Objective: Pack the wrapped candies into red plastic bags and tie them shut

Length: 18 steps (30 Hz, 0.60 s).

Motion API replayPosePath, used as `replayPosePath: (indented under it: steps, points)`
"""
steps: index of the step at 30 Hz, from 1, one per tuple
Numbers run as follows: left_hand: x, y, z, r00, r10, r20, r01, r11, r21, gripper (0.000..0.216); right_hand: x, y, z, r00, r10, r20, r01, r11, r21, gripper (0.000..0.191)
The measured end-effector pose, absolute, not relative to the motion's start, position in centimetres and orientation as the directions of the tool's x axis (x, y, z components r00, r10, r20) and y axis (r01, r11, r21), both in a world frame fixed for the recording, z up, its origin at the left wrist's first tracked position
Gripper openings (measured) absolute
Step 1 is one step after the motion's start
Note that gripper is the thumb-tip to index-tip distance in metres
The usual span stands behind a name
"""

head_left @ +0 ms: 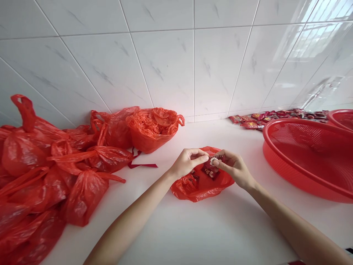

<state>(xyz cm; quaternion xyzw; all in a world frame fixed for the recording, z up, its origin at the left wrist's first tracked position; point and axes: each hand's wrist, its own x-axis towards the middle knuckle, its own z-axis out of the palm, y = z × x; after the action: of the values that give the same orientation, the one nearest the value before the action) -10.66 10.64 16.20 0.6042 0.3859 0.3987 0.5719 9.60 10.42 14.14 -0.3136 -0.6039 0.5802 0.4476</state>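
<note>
My left hand [189, 161] and my right hand [237, 168] meet over an opened red plastic bag [205, 184]. Between them is a small dark red packet [211, 172] with pale lettering that reads "SUGAR" and a cream-coloured picture. The thumb and forefinger of my left hand pinch its upper left side. On the right side, my right thumb presses the packet against curled fingers. Another dark packet [195, 176] lies inside the bag at the left, partly covered by folds of red plastic.
Several tied red bags [88, 191] pile up on the left. A bag stuffed with red plastic [154, 129] stands by the tiled wall [165, 66]. Dark red ribbon pieces [143, 165] lie nearby. Rightward are a red mesh basket [300, 176], another basket [342, 117] and scattered packets [253, 121].
</note>
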Motion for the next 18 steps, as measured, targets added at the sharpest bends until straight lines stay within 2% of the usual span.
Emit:
replayPosePath:
  steps: [4,9,18]
  points:
    - [-10.75,10.70,16.09,0.395,0.918,0.040,0.084,-0.079,0.993,0.028,9.56,10.44,14.02,-0.439,0.889,0.129,-0.169,0.060,-0.984,0.032]
    - [-10.80,10.75,15.83,0.395,0.918,0.039,0.115,-0.092,0.989,0.029,9.55,10.45,13.90,-0.461,0.877,0.134,-0.156,0.068,-0.985,0.030]
    - [-10.76,10.68,15.87,0.394,0.919,0.024,0.097,-0.068,0.993,0.028,9.56,10.47,13.90,-0.443,0.867,0.230,-0.086,0.214,-0.973,0.025]
